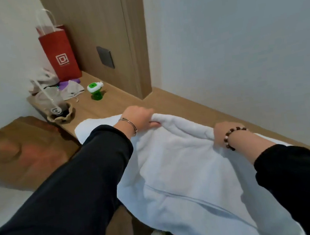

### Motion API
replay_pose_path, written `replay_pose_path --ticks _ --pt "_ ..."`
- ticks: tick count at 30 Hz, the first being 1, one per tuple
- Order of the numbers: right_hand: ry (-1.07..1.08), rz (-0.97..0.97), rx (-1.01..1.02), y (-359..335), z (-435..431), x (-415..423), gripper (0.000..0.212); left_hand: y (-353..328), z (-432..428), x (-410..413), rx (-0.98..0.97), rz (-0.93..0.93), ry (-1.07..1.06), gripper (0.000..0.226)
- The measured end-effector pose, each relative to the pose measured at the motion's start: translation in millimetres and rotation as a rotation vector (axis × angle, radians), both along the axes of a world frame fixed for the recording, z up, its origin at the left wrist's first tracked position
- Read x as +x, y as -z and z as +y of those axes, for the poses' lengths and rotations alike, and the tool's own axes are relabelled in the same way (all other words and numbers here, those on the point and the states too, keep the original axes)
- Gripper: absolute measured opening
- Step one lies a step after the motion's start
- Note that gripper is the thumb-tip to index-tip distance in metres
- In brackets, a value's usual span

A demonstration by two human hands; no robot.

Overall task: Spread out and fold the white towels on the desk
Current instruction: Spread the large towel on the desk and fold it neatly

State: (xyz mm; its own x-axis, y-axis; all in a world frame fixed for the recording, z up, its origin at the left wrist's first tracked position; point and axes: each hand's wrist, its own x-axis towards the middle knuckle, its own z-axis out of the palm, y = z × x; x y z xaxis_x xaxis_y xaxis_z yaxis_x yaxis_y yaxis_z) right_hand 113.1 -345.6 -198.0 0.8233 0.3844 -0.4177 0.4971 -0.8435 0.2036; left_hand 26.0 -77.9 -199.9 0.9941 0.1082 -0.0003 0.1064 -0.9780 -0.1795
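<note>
A large white towel (177,165) lies over the wooden desk (177,102) and hangs past its near edge toward me. My left hand (140,118) grips the towel's far edge, bunched into a roll, with fingers curled round it. My right hand (221,133) holds the same edge further right, its fingers tucked into the cloth and hidden. Between the two hands the edge is lifted in a thick fold. Another strip of white towel (85,126) shows flat on the desk behind my left sleeve.
At the desk's far left stand a red paper bag (59,54), a green bottle (95,90), crumpled grey cloth (70,88) and a drink cup in a brown bag (59,111). A brown paper bag (23,149) lies left of the desk. The wall runs close behind.
</note>
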Motion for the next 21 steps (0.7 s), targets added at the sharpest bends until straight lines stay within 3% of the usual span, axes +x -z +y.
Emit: replay_pose_path --ticks 6,8,9,10,14,16,21 --pt "0.285 -0.329 0.204 14 -4 91 0.031 -5 -5 136 -0.071 -0.194 0.121 0.042" --pt "0.433 -0.402 0.246 37 -7 103 0.062 15 -16 159 -0.13 -0.247 0.021 0.044" --pt "0.467 -0.409 0.211 51 -4 101 0.085 31 -23 160 -0.143 -0.217 -0.049 0.055" --pt "0.435 -0.402 0.189 67 3 94 0.094 52 -29 155 -0.132 -0.144 -0.083 0.065" --pt "0.219 -0.128 0.309 134 20 54 0.059 136 -49 110 -0.204 0.235 -0.048 0.057" --pt "0.29 -0.056 0.309 154 11 49 0.057 156 -55 108 -0.252 0.25 -0.045 0.054" --pt "0.458 -0.121 0.33 166 -22 50 0.06 159 -81 133 -0.237 0.232 0.08 0.054"
